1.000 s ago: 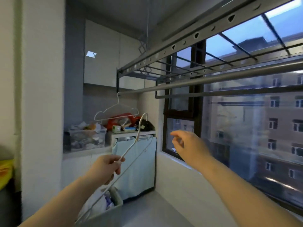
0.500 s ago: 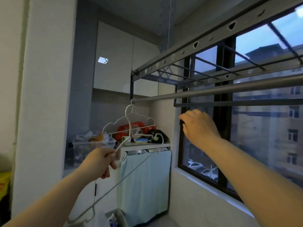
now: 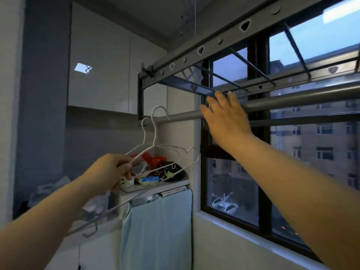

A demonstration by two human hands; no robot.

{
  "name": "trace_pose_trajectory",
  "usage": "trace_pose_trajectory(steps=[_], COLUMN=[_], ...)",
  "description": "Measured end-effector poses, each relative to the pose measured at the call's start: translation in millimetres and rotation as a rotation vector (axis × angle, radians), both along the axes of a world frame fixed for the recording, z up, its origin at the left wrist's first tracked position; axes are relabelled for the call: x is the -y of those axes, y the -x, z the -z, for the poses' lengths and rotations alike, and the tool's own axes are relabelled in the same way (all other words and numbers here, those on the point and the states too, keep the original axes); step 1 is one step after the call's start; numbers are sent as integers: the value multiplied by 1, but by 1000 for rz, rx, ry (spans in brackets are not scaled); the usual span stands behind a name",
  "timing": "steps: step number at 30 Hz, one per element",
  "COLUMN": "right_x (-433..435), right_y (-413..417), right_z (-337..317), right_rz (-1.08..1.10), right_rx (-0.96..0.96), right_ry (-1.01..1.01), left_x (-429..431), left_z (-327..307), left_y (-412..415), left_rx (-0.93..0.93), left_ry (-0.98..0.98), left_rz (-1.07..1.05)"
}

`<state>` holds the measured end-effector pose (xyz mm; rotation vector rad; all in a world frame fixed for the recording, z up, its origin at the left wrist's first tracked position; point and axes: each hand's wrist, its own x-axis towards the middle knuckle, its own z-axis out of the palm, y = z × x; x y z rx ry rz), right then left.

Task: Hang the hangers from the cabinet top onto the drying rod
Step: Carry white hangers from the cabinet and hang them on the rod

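Hanger meets the drying rod
Left hand [image 3: 111,170] grips a white hanger [image 3: 155,131] by its shoulder, tilting the hook onto the drying rod [image 3: 185,115]; right hand [image 3: 226,114] lies open-fingered on the rod, apparently to steady it

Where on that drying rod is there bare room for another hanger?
The drying rod is bare between the hanger hooks and the right hand, and again beyond that hand along the window. Its left end, at the hooks, is crowded.

Left hand [image 3: 111,170] pinching; right hand [image 3: 226,114] raised, seemingly flat.
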<state>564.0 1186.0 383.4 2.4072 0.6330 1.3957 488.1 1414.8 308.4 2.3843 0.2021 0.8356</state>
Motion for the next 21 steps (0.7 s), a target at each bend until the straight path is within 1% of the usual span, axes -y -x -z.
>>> trace_pose_trajectory(steps=[3, 5, 8, 17, 21], right_x=[-12, -14, -11, 0, 3], right_y=[-15, -22, -28, -30, -30], right_z=[-11, -14, -15, -9, -9], right_rz=[149, 196, 200, 167, 188], right_rx=[20, 17, 21, 157, 189], right_ry=[-2, -25, -44, -33, -36], left_x=[-20, -28, -33, -37, -44], left_z=[-12, -17, -22, -24, -23], left_y=[-24, -38, -57, -98, -107], left_rx=[13, 22, 23, 7, 7], left_ry=[29, 83, 118, 159, 185], left_rz=[10, 44, 73, 108, 112])
